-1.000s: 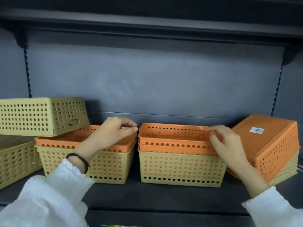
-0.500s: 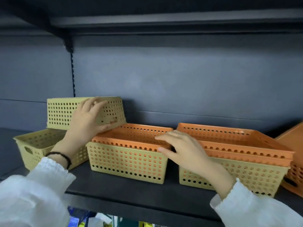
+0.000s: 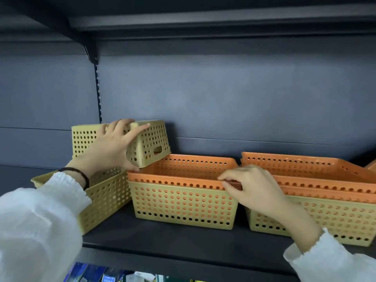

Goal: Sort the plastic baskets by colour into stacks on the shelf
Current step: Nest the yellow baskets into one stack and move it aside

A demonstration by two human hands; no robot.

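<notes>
An upside-down yellow basket (image 3: 150, 142) sits tilted at the back left, and my left hand (image 3: 114, 148) grips its near corner. It rests partly on an upright yellow basket (image 3: 105, 197) and on the rim of an orange basket (image 3: 183, 171). That orange basket is nested inside a yellow basket (image 3: 183, 206) in the middle. My right hand (image 3: 250, 186) pinches the orange basket's front right rim. To the right, two orange baskets (image 3: 317, 176) sit nested in another yellow basket (image 3: 329, 222).
The dark shelf board (image 3: 173, 241) carries all the baskets, with a grey back panel (image 3: 223, 98) behind and another shelf overhead. An orange corner (image 3: 371, 165) shows at the far right edge. Packaged goods (image 3: 114, 275) lie on the level below.
My view has shifted left and closer. My left hand moved from the orange basket's rim to the upside-down yellow basket and gripped it. My right hand moved from the right stack to the middle orange basket's rim.
</notes>
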